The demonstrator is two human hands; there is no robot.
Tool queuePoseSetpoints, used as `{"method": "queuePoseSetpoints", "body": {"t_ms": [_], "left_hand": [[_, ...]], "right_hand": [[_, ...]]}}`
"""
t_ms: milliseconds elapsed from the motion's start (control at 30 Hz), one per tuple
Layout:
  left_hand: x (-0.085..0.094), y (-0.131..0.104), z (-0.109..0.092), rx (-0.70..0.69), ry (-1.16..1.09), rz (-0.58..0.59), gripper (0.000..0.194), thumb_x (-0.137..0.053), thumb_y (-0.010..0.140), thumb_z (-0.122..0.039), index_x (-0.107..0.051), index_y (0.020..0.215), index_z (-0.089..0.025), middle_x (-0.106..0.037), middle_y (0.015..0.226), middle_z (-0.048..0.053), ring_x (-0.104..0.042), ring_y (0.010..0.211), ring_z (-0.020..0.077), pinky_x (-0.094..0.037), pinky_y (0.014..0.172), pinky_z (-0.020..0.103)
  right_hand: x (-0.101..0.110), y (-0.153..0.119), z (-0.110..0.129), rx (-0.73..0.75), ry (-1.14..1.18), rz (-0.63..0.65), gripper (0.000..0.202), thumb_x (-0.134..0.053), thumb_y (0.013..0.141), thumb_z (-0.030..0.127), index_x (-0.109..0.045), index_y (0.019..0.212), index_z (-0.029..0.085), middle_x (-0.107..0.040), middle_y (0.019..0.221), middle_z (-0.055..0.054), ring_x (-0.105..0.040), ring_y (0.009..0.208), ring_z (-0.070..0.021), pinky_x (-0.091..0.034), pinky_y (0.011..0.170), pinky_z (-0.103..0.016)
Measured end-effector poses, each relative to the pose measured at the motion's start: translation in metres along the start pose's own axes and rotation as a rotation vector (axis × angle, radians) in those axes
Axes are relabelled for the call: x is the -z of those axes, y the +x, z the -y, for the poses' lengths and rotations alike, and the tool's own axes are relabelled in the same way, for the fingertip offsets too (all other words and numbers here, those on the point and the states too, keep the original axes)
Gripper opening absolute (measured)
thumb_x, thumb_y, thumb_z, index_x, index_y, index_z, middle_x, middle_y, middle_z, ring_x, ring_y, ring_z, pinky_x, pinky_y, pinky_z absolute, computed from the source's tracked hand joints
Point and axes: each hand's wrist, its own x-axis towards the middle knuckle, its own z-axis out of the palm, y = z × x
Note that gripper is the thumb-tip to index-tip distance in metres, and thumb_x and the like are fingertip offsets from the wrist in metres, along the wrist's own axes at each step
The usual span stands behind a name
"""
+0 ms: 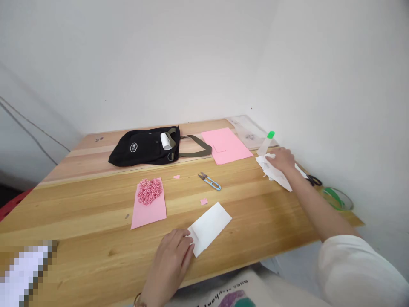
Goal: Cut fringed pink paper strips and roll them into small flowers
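Note:
My left hand [174, 256] is closed on the near-left end of a white paper strip [212, 226] lying near the table's front edge. Over at the right, my right hand [281, 160] rests on crumpled white paper [271, 170], its fingers bent; whether it grips the paper cannot be made out. Beside it stands a translucent bottle with a green cap [270, 134]. Light-blue thread snips [211, 182] lie mid-table, with a small pink scrap [203, 201] below them. A pile of pink pieces [149, 191] sits on a pink sheet [148, 215] at the left.
A black bag [143, 147] with a white roll [165, 141] on it lies at the back. Pink sheets [230, 147] and a clear plastic bag [247, 130] are behind. Black-handled scissors [315, 180] and green tape [334, 197] lie far right, near the wall.

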Motion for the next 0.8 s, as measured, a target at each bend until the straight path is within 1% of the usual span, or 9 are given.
{"method": "queuePoseSetpoints", "body": {"t_ms": [67, 167, 300, 367, 467, 600, 667, 733, 800], "left_hand": [[0.000, 0.002, 0.000, -0.009, -0.007, 0.007, 0.019, -0.041, 0.087, -0.013, -0.059, 0.083, -0.018, -0.063, 0.091, 0.008, -0.059, 0.081, 0.0202, -0.051, 0.069, 0.036], [0.000, 0.004, 0.000, -0.020, -0.014, 0.009, 0.017, -0.042, 0.088, -0.013, -0.058, 0.085, -0.017, -0.062, 0.091, 0.009, -0.059, 0.081, 0.0210, -0.051, 0.068, 0.037], [0.000, 0.003, 0.001, -0.039, -0.018, 0.008, 0.017, -0.042, 0.087, -0.013, -0.058, 0.084, -0.017, -0.063, 0.091, 0.009, -0.059, 0.081, 0.0216, -0.051, 0.068, 0.038], [0.000, 0.002, 0.002, -0.041, -0.018, 0.008, 0.016, -0.043, 0.087, -0.013, -0.058, 0.084, -0.017, -0.063, 0.091, 0.009, -0.060, 0.081, 0.0217, -0.052, 0.068, 0.038], [-0.001, 0.002, 0.004, -0.039, -0.014, 0.002, 0.017, -0.043, 0.087, -0.013, -0.058, 0.084, -0.017, -0.063, 0.091, 0.009, -0.060, 0.080, 0.0214, -0.052, 0.068, 0.038], [-0.001, 0.004, 0.004, -0.040, -0.009, -0.004, 0.017, -0.042, 0.087, -0.014, -0.059, 0.084, -0.017, -0.063, 0.090, 0.009, -0.060, 0.079, 0.0215, -0.051, 0.067, 0.038], [-0.001, 0.006, 0.003, -0.044, -0.012, -0.003, 0.017, -0.042, 0.087, -0.014, -0.059, 0.085, -0.018, -0.064, 0.090, 0.008, -0.060, 0.078, 0.0213, -0.051, 0.067, 0.038], [-0.002, 0.008, 0.001, -0.048, -0.017, 0.001, 0.017, -0.042, 0.087, -0.015, -0.059, 0.087, -0.018, -0.064, 0.090, 0.008, -0.060, 0.078, 0.0209, -0.051, 0.067, 0.037], [-0.005, 0.012, -0.001, -0.053, -0.021, 0.000, 0.016, -0.043, 0.087, -0.015, -0.058, 0.091, -0.018, -0.064, 0.090, 0.008, -0.060, 0.078, 0.0209, -0.051, 0.068, 0.037]], "right_hand": [[-0.012, -0.014, -0.001, 0.091, -0.018, 0.041, 0.027, -0.057, 0.078, 0.028, -0.065, 0.102, 0.019, -0.054, 0.120, -0.013, -0.045, 0.113, -0.0288, -0.036, 0.084, -0.037], [-0.023, -0.025, -0.004, 0.152, -0.047, 0.059, 0.027, -0.052, 0.081, 0.022, -0.064, 0.104, 0.016, -0.053, 0.124, -0.015, -0.044, 0.115, -0.0299, -0.034, 0.085, -0.039], [-0.024, -0.029, -0.007, 0.188, -0.070, 0.052, 0.033, -0.051, 0.079, 0.017, -0.061, 0.111, 0.015, -0.051, 0.129, -0.016, -0.044, 0.116, -0.0301, -0.034, 0.087, -0.039], [-0.022, -0.030, -0.009, 0.197, -0.075, 0.031, 0.037, -0.050, 0.080, 0.018, -0.058, 0.116, 0.015, -0.049, 0.132, -0.015, -0.043, 0.119, -0.0296, -0.034, 0.090, -0.040], [-0.020, -0.036, -0.010, 0.180, -0.087, -0.049, 0.039, -0.047, 0.082, 0.022, -0.054, 0.119, 0.014, -0.048, 0.134, -0.015, -0.038, 0.125, -0.0286, -0.030, 0.096, -0.042], [-0.018, -0.051, -0.004, 0.183, -0.070, -0.217, 0.033, -0.044, 0.083, 0.027, -0.057, 0.110, 0.015, -0.054, 0.128, -0.015, -0.039, 0.124, -0.0296, -0.021, 0.101, -0.050], [-0.016, -0.061, 0.004, 0.233, 0.012, -0.212, 0.031, -0.043, 0.084, 0.030, -0.059, 0.106, 0.015, -0.058, 0.121, -0.016, -0.043, 0.119, -0.0305, -0.024, 0.099, -0.049], [-0.013, -0.072, 0.015, 0.313, 0.171, -0.119, 0.029, -0.046, 0.082, 0.032, -0.060, 0.102, 0.015, -0.063, 0.110, -0.018, -0.050, 0.108, -0.0307, -0.032, 0.091, -0.043], [-0.009, -0.084, 0.030, 0.346, 0.438, -0.021, 0.026, -0.052, 0.078, 0.034, -0.060, 0.094, 0.015, -0.066, 0.097, -0.016, -0.056, 0.093, -0.0282, -0.038, 0.080, -0.037]]}}
